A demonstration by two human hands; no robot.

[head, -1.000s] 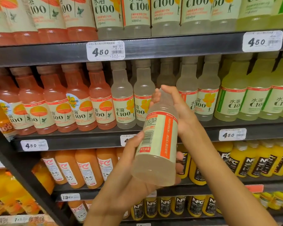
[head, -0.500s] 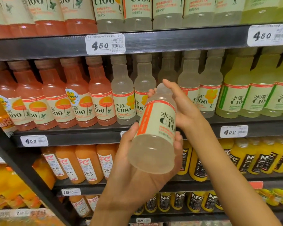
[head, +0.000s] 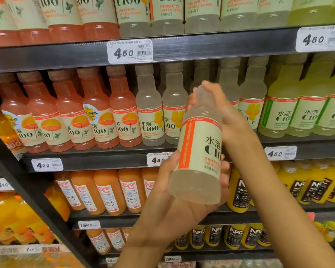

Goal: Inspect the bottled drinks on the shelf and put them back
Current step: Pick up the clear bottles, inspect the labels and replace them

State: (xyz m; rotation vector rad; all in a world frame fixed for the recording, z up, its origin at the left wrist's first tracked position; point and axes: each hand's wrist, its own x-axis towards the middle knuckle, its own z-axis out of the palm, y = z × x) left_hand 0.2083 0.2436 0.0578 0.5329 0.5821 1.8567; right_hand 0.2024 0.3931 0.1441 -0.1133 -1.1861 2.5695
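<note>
On the middle shelf stand five pink-orange bottles at the left, then two pale bottles; beside these a gap opens in the front row. Before that gap, one pale C100 bottle is held tilted, clear of the shelf edge: the left hand cups and grips its base, the right hand curls round its neck.

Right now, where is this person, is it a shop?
Most likely a shop's drinks aisle. Dark metal shelves hold rows of matching pink plastic drink bottles, white paper price tags run along the edges, and both hands hold one pale cloudy plastic bottle.
</note>
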